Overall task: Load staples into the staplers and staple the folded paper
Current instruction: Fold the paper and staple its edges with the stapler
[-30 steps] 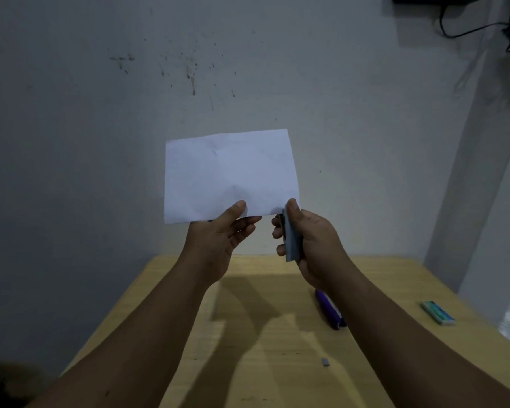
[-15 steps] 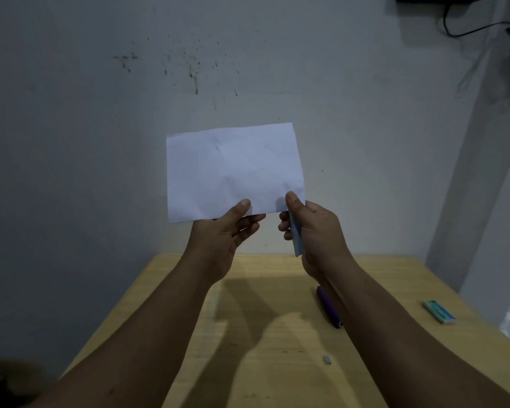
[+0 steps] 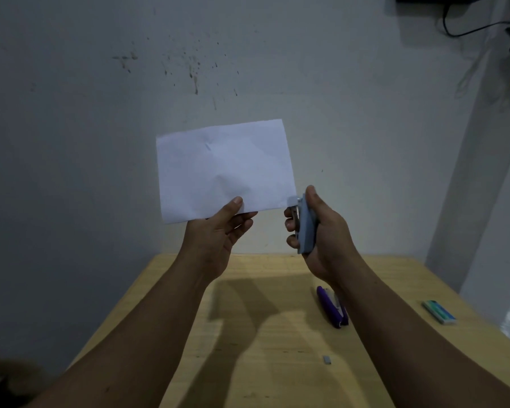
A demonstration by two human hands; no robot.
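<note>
Dim, bluish exposure throughout. Dark forearm shadows are cast forward onto the pale wooden table [image 3: 277, 363]. The white folded paper sheet [image 3: 224, 169] is rendered brightest. Wide-angle bending and softened detail are seen toward the frame edges.

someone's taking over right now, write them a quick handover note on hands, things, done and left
Left hand pinches the folded paper at its lower edge, held up above the table.
Right hand grips the grey stapler, its nose at the paper's lower right corner.
Purple stapler, staple box and a loose staple strip lie on the table.
Done: cannot tell.
Left: staple that corner; purple stapler untouched.
</note>
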